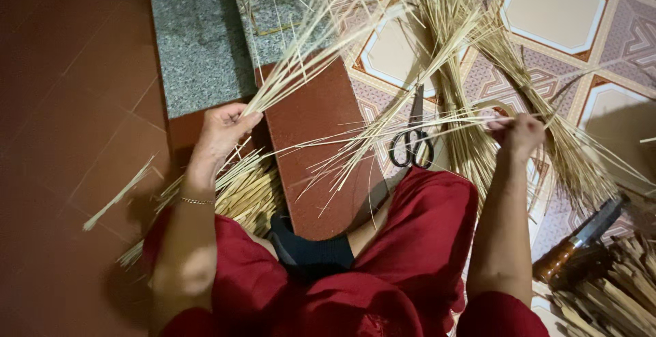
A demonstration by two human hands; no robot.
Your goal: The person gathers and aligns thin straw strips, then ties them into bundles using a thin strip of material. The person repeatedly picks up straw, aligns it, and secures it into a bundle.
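My left hand (222, 132) grips the base of a fanned bundle of thin pale bamboo strips (307, 43) that spreads up and to the right. My right hand (519, 133) pinches a few long strips (424, 122) that run leftward across the floor. Beneath my left forearm lies a pile of short cut strips (242, 190). Black-handled scissors (412, 142) rest on the patterned floor between my hands. I sit on the floor in red trousers with a dark sock showing.
A large heap of strips (478, 70) covers the patterned tiles at the right. A knife with a brown wooden handle (577, 238) and a stack of thicker bamboo sticks (608, 289) lie at the lower right. A grey stone slab (198, 36) is at the top left.
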